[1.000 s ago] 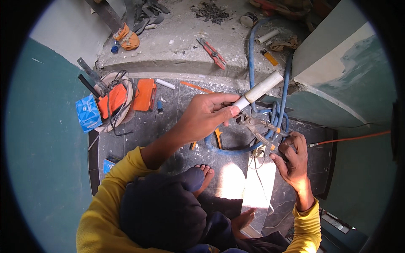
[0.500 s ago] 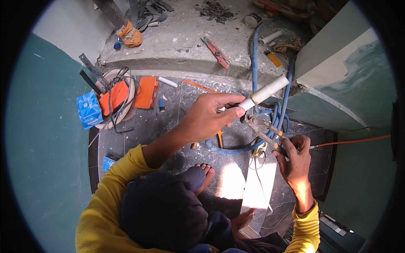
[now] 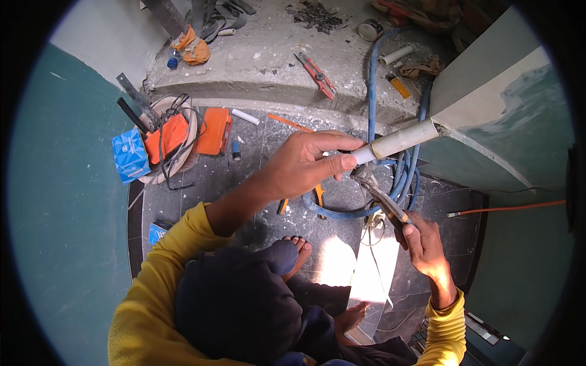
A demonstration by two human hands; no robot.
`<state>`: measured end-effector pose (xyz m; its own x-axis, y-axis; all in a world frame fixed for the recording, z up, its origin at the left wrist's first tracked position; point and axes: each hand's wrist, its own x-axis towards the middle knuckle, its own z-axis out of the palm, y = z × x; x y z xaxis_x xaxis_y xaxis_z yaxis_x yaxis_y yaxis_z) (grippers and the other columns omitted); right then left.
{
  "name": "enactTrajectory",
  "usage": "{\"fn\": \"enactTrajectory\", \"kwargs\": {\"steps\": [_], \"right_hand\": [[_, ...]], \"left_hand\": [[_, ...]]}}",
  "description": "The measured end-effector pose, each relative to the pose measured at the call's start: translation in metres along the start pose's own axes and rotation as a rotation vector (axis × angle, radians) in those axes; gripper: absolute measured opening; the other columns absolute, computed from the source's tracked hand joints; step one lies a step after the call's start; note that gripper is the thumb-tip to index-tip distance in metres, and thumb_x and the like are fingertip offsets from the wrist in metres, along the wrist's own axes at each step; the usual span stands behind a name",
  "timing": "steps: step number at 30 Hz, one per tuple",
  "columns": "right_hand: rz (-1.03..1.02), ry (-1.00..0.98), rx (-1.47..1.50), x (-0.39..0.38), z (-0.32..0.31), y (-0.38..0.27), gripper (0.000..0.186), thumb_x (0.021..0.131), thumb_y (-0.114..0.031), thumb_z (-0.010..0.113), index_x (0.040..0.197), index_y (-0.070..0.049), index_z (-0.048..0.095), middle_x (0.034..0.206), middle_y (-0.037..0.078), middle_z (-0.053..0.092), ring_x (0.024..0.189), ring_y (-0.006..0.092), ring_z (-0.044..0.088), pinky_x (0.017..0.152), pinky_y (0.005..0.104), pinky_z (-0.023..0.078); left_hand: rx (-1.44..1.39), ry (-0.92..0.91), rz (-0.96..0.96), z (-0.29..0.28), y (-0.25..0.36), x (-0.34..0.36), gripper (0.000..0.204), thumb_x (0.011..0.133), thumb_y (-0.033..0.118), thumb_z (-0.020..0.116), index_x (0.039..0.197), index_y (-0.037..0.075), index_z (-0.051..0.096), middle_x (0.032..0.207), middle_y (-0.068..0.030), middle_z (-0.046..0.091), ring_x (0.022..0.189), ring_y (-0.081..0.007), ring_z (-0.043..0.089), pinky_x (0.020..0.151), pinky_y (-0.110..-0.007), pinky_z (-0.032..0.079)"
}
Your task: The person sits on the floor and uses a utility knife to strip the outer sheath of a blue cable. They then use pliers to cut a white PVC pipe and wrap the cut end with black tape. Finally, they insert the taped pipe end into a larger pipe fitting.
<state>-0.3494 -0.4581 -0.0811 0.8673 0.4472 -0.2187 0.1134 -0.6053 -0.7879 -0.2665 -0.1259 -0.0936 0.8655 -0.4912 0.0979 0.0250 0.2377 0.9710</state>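
My left hand (image 3: 305, 161) pinches the narrow end of a white plastic pipe (image 3: 406, 139) between thumb and fingers. A wider, dirty length forms its outer part, pointing right and slightly upward. My right hand (image 3: 422, 244) is closed round the handles of a pair of worn metal pliers (image 3: 387, 200). Their jaws lie just below the pipe, close to my left fingertips; whether they touch anything there I cannot tell. Behind the pliers, a blue hose (image 3: 342, 215) loops on the dark tiled floor.
Left, a tub (image 3: 194, 143) holds cables and tools beside a blue box (image 3: 130, 155) and an orange case (image 3: 213, 131). Red-handled cutters (image 3: 318, 78) lie on the rough concrete step (image 3: 256, 67). An orange cable (image 3: 519, 207) runs to the right wall, and a power strip (image 3: 375, 218) lies beneath the pliers.
The pipe has tipped lower and shifted a little right. My right hand has moved slightly down and turned, and the plier handles, apart before, now appear nearly lined up.
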Motion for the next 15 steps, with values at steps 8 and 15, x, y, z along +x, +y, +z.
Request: {"fn": "enactTrajectory", "kwargs": {"steps": [8, 15], "right_hand": [[0.249, -0.283, 0.905, 0.001, 0.004, 0.006, 0.051, 0.102, -0.025, 0.072, 0.144, -0.004, 0.052, 0.08, 0.005, 0.066, 0.061, 0.0102, 0.058, 0.06, 0.0246, 0.047], [-0.157, 0.381, -0.268, 0.012, 0.011, -0.009, 0.065, 0.077, -0.008, 0.093, 0.131, -0.003, 0.056, 0.089, 0.008, 0.063, 0.076, 0.0179, 0.06, 0.067, 0.0312, 0.047]], "left_hand": [[-0.037, 0.005, -0.127, 0.0, -0.009, -0.002, 0.038, 0.106, 0.012, 0.067, 0.139, -0.008, 0.063, 0.108, -0.0085, 0.069, 0.085, -0.0099, 0.064, 0.078, -0.025, 0.055], [0.022, 0.141, -0.182, 0.003, -0.009, 0.002, 0.038, 0.106, 0.016, 0.068, 0.137, -0.007, 0.064, 0.103, -0.006, 0.069, 0.079, -0.0089, 0.063, 0.072, -0.024, 0.055]]}}
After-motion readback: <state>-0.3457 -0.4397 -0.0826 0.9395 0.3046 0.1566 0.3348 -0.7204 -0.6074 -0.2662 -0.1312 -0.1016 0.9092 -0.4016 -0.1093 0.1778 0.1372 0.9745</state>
